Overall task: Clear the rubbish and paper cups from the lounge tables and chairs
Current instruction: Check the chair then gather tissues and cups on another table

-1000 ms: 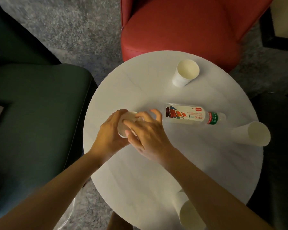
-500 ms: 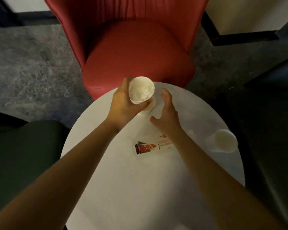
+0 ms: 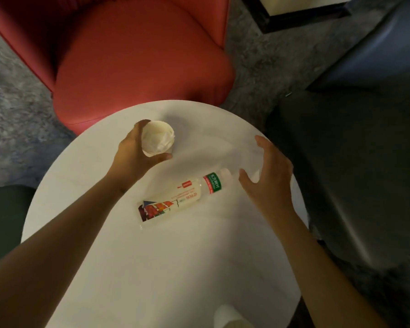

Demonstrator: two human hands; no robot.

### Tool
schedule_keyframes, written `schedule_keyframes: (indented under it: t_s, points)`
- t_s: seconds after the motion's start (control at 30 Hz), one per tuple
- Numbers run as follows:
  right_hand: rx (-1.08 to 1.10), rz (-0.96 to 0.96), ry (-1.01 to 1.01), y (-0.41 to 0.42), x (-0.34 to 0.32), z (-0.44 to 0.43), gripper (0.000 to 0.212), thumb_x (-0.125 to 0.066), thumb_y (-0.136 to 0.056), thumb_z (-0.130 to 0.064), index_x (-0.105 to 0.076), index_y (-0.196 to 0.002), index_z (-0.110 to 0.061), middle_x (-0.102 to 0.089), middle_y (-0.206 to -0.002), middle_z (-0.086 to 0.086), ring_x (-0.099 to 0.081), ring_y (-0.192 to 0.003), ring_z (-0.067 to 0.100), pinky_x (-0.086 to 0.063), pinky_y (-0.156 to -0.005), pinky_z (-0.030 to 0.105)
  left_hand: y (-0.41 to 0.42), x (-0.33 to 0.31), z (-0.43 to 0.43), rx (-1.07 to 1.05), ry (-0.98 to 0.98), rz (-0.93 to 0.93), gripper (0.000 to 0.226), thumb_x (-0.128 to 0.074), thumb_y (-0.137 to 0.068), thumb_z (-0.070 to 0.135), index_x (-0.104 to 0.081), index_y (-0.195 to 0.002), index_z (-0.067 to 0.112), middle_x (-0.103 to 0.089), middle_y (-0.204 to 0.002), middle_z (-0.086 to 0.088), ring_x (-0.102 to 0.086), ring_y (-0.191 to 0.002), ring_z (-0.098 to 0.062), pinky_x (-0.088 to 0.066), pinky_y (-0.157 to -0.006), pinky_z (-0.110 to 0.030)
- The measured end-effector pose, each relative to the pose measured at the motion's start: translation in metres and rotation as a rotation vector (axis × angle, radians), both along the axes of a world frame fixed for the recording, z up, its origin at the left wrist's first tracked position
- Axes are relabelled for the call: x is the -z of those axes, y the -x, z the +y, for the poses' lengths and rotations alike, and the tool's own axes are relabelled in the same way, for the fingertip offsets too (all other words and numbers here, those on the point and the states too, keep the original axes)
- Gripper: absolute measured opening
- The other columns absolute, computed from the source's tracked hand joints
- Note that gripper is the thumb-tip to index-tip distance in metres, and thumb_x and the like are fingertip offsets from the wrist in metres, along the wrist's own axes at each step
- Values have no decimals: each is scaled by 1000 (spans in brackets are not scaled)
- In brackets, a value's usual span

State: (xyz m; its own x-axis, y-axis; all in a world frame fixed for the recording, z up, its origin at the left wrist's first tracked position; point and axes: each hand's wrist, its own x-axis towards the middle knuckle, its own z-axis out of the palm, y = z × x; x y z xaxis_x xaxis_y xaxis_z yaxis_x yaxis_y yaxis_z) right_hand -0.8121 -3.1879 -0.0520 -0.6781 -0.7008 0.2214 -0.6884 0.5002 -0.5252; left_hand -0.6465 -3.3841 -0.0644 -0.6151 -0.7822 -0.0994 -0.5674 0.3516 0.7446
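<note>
cup (image 3: pixel 158 138) in L hand (image 3: pixel 134 152) (gripped), bottle (image 3: pixel 182 200) nearby

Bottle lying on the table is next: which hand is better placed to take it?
Right. The right hand is open and empty, close beside the cap end of the bottle. The left hand grips a paper cup with crumpled paper inside, so it is occupied.

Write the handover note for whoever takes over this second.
Left hand: grips a paper cup with crumpled paper inside, above the table.
Right hand: open, past the cap of the bottle, which lies on the table; a white object, probably a cup, is mostly hidden under it.
Done: one cup in hand.
Left: bottle, near-edge cup, white object.
</note>
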Motion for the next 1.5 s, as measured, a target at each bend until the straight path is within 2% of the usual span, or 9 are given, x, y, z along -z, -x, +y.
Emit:
schedule_keyframes:
  t_s: [0.3, 0.5, 0.7, 0.8, 0.87, 1.0, 1.1, 1.2, 1.5]
  points:
    - [71, 59, -193, 30, 16, 43, 94, -85, -53, -39, -40, -133, -19, -49, -130, 11, -42, -121, 35, -33, -94, 55, 54, -50, 58, 1, 53, 158, 70, -77, -68, 39, -42, -126, 20, -50, -115, 9, -48, -101, -11, -42, -76, -18]
    - [-2, -72, 31, 37, 29, 55, 86, -85, -59, -32, -45, -129, -2, -59, -117, 17, -60, -102, 29, -46, -86, 32, 92, -65, 120, 197, -105, 204, 65, -76, -68, 37, -41, -122, 30, -46, -111, 26, -45, -98, 15, -39, -75, 2]
    - [-144, -189, 239, 37, 26, 69, 92, -87, -58, -26, -38, -130, 4, -56, -124, 15, -42, -113, -1, -30, -94, 0, 107, -46, 162, 269, -81, 101, 70, -77, -68, 33, -43, -128, 19, -51, -117, 10, -48, -102, -2, -32, -80, 5]
    - [-211, -369, 284, 36, 23, 79, 104, -89, -53, -24, -28, -135, -13, -51, -128, 9, -44, -115, 2, -41, -93, 8, 106, -35, 179, 294, -88, 25, 74, -75, -70, 31, -37, -133, 20, -48, -133, 1, -44, -118, -11, -32, -90, -6]
    - [-233, -387, 307, 36, 24, 85, 101, -87, -55, -27, -25, -134, -20, -48, -130, 9, -47, -116, 8, -46, -92, 15, 102, -31, 186, 349, -143, 18, 86, -73, -70, 35, -21, -139, 27, -34, -142, 9, -31, -124, -1, -24, -91, 4]
    - [-267, -332, 324, 32, 33, 90, 95, -87, -58, -29, -31, -132, -11, -51, -126, 9, -46, -114, 5, -44, -87, 6, 83, -30, 192, 409, -135, -49, 99, -74, -71, 35, -4, -141, 33, -18, -147, 18, -16, -126, 10, -15, -94, 6]
    - [-351, -352, 320, 21, 37, 88, 95, -85, -58, -33, -30, -133, -13, -51, -125, 6, -51, -112, 11, -45, -86, 8, 64, -29, 200, 253, -110, -30, 98, -79, -65, 34, -19, -142, 29, -36, -143, 10, -31, -126, 1, -23, -100, -7]
    - [-499, -418, 337, -3, 39, 86, 91, -83, -63, -33, -30, -134, -10, -48, -126, 1, -47, -115, 1, -43, -86, 6, 40, -30, 210, 120, -148, 68, 80, -83, -60, 31, -40, -128, 27, -50, -116, 21, -46, -103, 12, -34, -85, 1]
    - [-677, -588, 200, -71, 43, 107, 95, -81, -64, -15, -21, -137, -14, -47, -132, 15, -47, -120, 15, -44, -95, 18, -46, -20, 238, -74, -27, 87, 74, -84, -53, 40, -47, -115, 25, -58, -106, 13, -57, -94, -8, -48, -77, -13]
